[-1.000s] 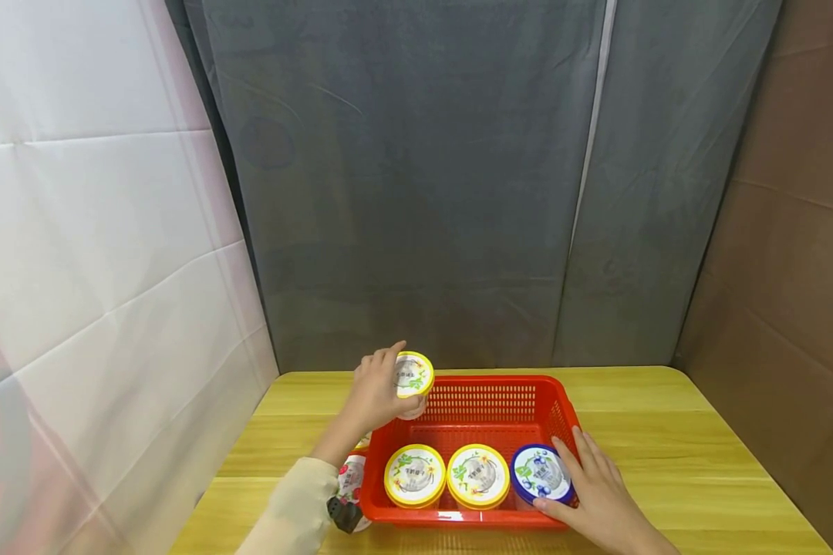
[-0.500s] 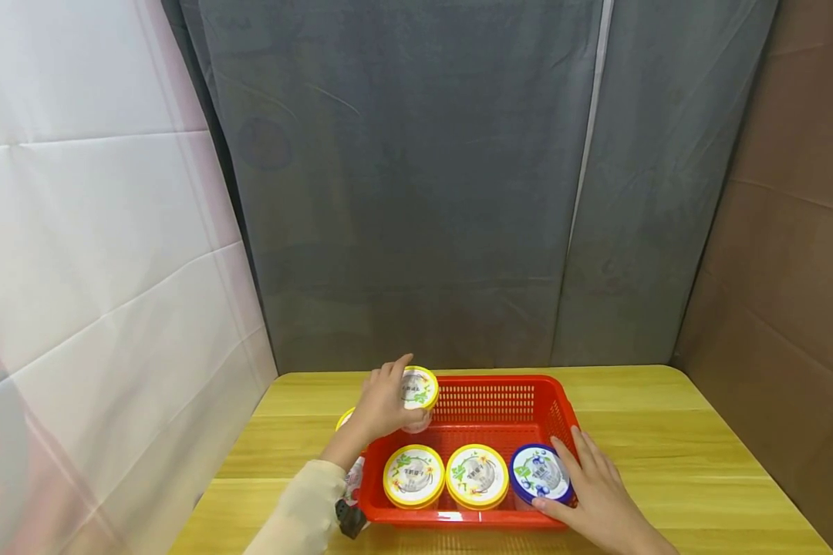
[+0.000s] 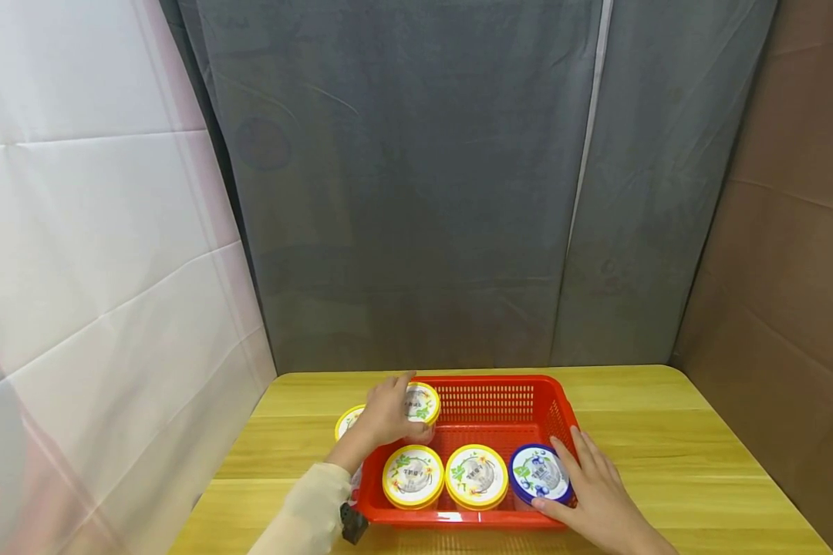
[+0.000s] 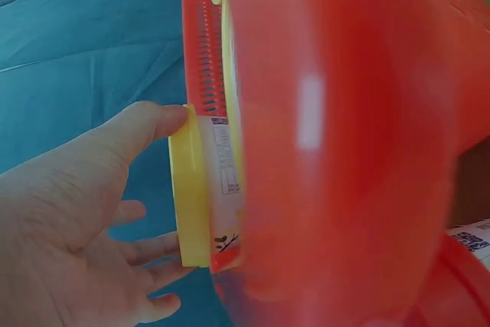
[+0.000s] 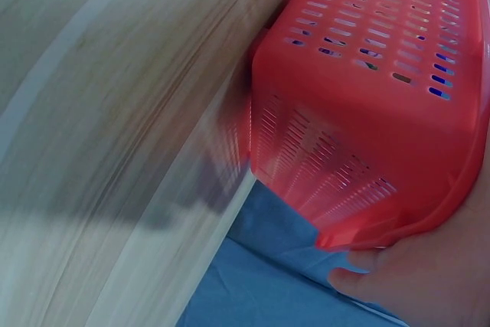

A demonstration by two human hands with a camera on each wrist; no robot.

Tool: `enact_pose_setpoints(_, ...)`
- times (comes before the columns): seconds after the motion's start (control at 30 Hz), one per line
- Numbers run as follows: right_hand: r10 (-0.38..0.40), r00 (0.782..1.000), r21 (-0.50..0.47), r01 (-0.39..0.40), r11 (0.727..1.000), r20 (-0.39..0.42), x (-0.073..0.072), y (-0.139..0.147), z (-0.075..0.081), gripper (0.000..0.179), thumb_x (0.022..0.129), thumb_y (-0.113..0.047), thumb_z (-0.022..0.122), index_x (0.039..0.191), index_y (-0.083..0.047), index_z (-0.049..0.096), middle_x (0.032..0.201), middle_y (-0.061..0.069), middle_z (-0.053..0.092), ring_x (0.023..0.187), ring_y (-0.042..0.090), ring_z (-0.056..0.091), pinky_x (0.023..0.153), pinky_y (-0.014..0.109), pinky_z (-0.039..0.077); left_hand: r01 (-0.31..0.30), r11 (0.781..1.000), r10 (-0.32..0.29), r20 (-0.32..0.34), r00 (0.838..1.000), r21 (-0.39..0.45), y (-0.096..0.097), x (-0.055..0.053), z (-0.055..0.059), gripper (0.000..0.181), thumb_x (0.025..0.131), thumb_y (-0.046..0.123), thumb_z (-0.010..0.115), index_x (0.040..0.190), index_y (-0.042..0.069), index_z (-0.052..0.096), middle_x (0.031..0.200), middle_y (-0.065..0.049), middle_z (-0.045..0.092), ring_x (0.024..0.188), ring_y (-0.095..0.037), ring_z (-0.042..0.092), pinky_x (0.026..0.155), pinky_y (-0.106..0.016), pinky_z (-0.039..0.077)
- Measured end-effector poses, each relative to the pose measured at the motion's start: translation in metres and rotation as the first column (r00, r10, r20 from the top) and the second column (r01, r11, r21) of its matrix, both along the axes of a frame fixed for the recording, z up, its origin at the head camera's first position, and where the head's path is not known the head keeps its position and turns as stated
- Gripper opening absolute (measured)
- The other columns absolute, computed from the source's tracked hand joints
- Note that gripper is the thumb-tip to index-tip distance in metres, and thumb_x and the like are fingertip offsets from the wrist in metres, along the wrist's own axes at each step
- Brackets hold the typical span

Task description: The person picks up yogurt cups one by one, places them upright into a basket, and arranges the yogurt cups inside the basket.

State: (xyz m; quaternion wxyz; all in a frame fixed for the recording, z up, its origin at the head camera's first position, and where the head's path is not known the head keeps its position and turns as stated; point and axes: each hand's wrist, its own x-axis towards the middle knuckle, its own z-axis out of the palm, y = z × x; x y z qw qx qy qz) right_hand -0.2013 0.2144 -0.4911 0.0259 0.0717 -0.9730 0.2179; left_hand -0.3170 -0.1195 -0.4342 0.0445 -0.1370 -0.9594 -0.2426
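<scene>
In the head view my left hand (image 3: 386, 412) holds a plastic tub with a yellow lid (image 3: 420, 402) low in the back left corner of the red basket (image 3: 461, 518). The left wrist view shows my thumb and fingers on opposite sides of that lid (image 4: 189, 189). My right hand (image 3: 600, 493) rests over the basket's front right corner, fingers loosely extended, thumb beside a blue-lidded tub (image 3: 541, 472). Two yellow-lidded tubs, one on the left (image 3: 413, 477) and one in the middle (image 3: 477, 476), stand in the front row with it.
Outside the basket's left wall is another yellow-lidded tub (image 3: 348, 420), partly hidden by my left arm. A black device (image 3: 353, 523) sits at my left wrist. The wooden table (image 3: 639, 416) ends at a grey curtain (image 3: 416, 231).
My left hand has lowered the yellow-lidded tub into the basket's back left corner. A yellow-lidded tub left of the basket shows more now. My right hand stays put.
</scene>
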Motion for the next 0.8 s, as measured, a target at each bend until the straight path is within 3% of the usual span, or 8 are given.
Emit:
enact_pose_setpoints(0.27,-0.007,1.0,0.0,0.007,1.0,0.005,0.001,0.0,0.0,0.11,0.072,-0.081,0.061,0.155,-0.015,0.032,0.166,0.021,0.013,0.148,0.049,0.016,0.11,0.078,0.02,0.032,0.999,-0.032,0.004,0.999,-0.04,-0.001,0.002,-0.003,0.102,0.067,0.043,0.089,0.148,0.006,0.039,0.14,-0.022,0.053,0.13,-0.044,0.047,0.114,-0.06,0.034)
enact_pose_setpoints(0.57,-0.026,0.999,-0.012,0.027,1.0,0.039,0.0,-0.002,0.0,0.112,0.07,-0.082,0.061,0.155,-0.015,0.032,0.166,0.02,0.013,0.147,0.049,0.017,0.111,0.077,0.019,0.017,0.994,-0.017,0.0,1.0,-0.109,0.001,0.002,-0.013,0.1,0.066,0.047,0.088,0.146,0.007,0.042,0.137,-0.02,0.057,0.131,-0.04,0.049,0.117,-0.059,0.032)
enact_pose_setpoints(0.8,-0.019,1.0,-0.003,0.019,1.0,-0.014,-0.002,-0.001,-0.003,0.11,0.072,-0.082,0.059,0.155,-0.014,0.033,0.165,0.022,0.015,0.147,0.048,0.018,0.11,0.078,0.02,0.015,0.989,-0.018,-0.017,1.0,-0.146,0.002,0.001,-0.016,0.096,0.068,0.046,0.087,0.145,0.006,0.043,0.138,-0.019,0.056,0.131,-0.04,0.049,0.116,-0.061,0.03)
